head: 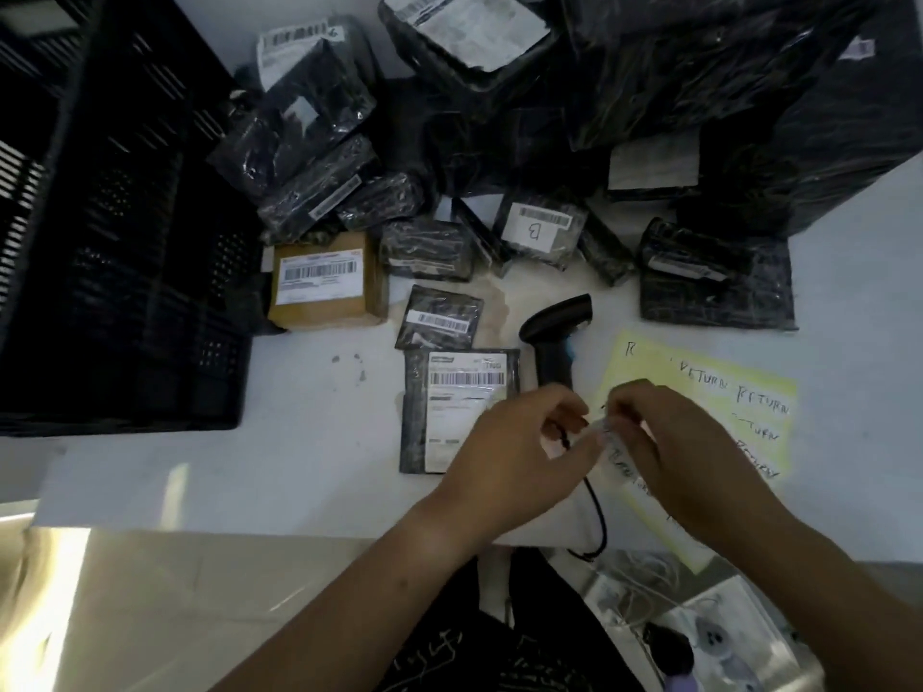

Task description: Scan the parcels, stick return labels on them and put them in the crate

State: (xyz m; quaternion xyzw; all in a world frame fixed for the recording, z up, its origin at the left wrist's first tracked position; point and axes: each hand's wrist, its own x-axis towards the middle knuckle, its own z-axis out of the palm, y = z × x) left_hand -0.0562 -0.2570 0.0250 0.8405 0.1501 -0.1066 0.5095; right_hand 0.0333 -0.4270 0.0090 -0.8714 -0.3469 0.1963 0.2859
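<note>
Black-wrapped parcel (452, 407) lies flat on the counter (324, 442) at lower centre, its long axis running up the frame with the barcode end uppermost, while just right of it the left grip (509, 457) and right grip (684, 452) together pinch a small blurred return label (607, 434) over the yellow sheet (664, 357).
</note>
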